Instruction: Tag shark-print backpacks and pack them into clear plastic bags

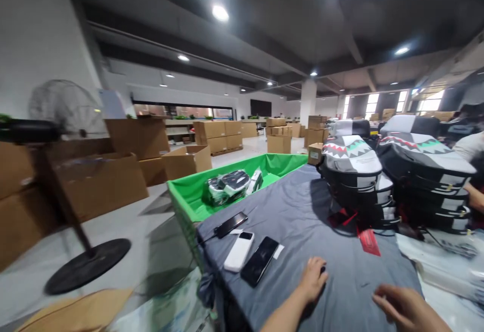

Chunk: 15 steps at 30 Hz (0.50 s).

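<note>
My left hand [314, 280] is low over the grey cloth [295, 206] of the table, its fingers curled round a small black object [322, 269] too small to make out. To the right, my right hand [403, 306] is above the same cloth, with fingers loosely bent, a gap showing between them and nothing visible inside. Left of my left hand lie a black phone [259, 261], a white power bank-like device [239, 251] and another dark phone [231, 224]. A red tag [368, 242] hangs from stacked black, white and grey backpacks [351, 170] beyond my hands.
A second backpack stack [427, 170] stands at the right, near another person's arm [474, 196]. Clear plastic packaging [446, 271] lies at the right edge. A green-lined bin [272, 163] holds wrapped goods [230, 185]. A standing fan [64, 110] and cardboard boxes [102, 185] are at left.
</note>
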Available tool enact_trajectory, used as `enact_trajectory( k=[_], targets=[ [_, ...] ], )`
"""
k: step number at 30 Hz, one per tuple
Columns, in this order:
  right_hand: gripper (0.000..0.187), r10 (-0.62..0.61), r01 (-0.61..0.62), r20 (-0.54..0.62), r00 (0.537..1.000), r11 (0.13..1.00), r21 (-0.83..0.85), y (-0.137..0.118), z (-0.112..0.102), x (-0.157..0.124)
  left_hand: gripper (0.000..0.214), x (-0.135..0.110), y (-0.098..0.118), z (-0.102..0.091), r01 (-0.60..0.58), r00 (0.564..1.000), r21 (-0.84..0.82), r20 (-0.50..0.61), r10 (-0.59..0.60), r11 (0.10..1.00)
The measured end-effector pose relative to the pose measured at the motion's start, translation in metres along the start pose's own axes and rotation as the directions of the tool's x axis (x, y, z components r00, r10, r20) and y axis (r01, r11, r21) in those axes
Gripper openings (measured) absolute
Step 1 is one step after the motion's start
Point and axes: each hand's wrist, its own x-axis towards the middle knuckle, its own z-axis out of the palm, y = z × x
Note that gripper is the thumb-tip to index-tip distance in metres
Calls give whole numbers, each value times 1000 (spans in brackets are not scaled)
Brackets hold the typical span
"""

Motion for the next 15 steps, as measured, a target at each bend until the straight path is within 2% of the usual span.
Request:
enact_trajectory(
  k=[1,3,5,8,10,12,15],
  targets=[
    [60,50,-50,-4,999,999,6,2,-14,23,38,0,-8,6,-19,1000,2,-19,19,1000],
    [55,107,-115,-84,991,989,-95,6,-49,72,34,0,-28,20,-91,993,1,-76,90,996],
    [48,56,-138,-232,971,925,-355,10,-87,123,29,2,-52,35,-187,971,3,-150,185,982],
    [27,-40,-168,-363,931,835,-525,19,-130,194,26,12,-86,55,-302,931,58,-198,308,952],
    [31,-89,-169,-381,920,788,-592,25,-142,233,26,20,-105,68,-346,912,113,-193,362,931],
    [30,-129,-154,-364,922,742,-653,26,-143,260,25,27,-117,77,-359,902,148,-198,383,922],
    [13,-192,-110,-332,923,697,-708,15,-133,267,19,32,-120,79,-340,906,97,-235,353,935]
  ],
)
